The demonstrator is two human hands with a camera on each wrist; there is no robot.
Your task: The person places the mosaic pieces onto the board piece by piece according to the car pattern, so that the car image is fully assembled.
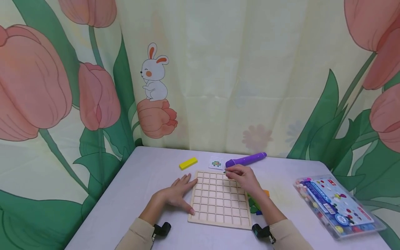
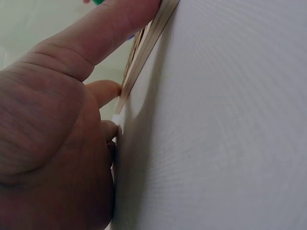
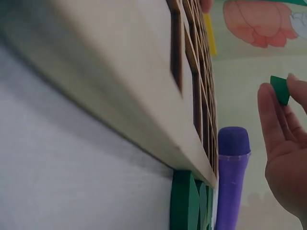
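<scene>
A wooden grid board [image 1: 220,201] lies on the white table. My left hand [image 1: 177,193] is spread at its left side, the thumb and a fingertip touching the frame edge. Over the board's far edge, my right hand [image 1: 245,178] pinches a small green piece [image 3: 279,90] between thumb and fingers. Partly hidden under the right forearm, several green pieces [image 1: 253,204] and an orange one [image 1: 266,193] lie beside the board's right edge.
Beyond the board are a yellow block [image 1: 188,163], a small card with a coloured grid picture [image 1: 216,163] and a purple marker-like tube [image 1: 246,159]. A clear plastic case [image 1: 340,206] of colourful pieces lies at the right. A tulip-print curtain [image 1: 212,86] hangs behind the table.
</scene>
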